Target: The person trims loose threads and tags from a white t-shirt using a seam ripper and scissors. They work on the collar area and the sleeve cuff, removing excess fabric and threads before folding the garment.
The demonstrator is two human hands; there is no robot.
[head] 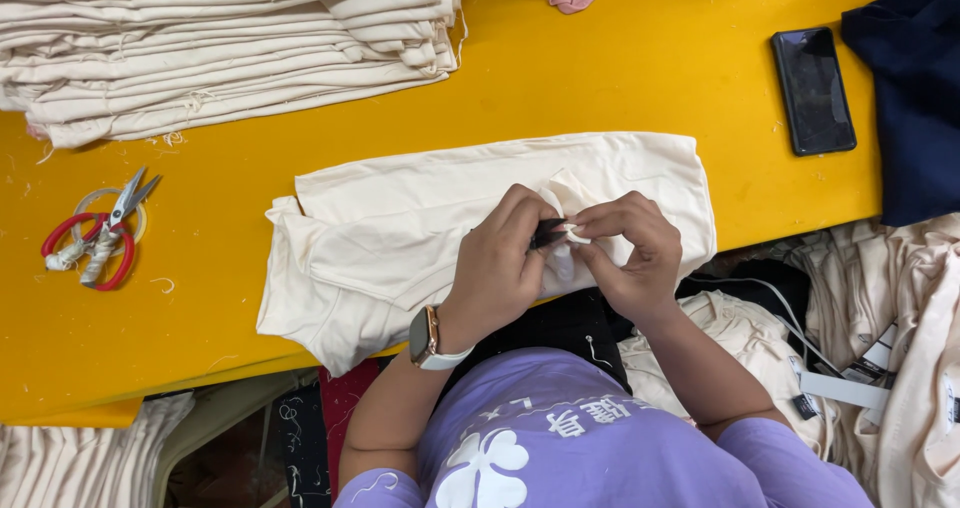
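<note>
Soft, matt cream cloth garment (400, 238) is lying on a smooth, slightly glossy yellow worktop (620, 78) at frame centre. At upper left, a stack of matching matt cloth (220, 43) is fraying loose threads. Metal scissors (105, 233) with red handles are gleaming at left; a glossy black phone (813, 90) is reflecting light at upper right.

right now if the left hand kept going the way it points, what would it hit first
The left hand points rightward at the right hand, so it would meet those fingertips first, over the small dark tool and cream cloth pinched between them. Depth looks about level.
</note>
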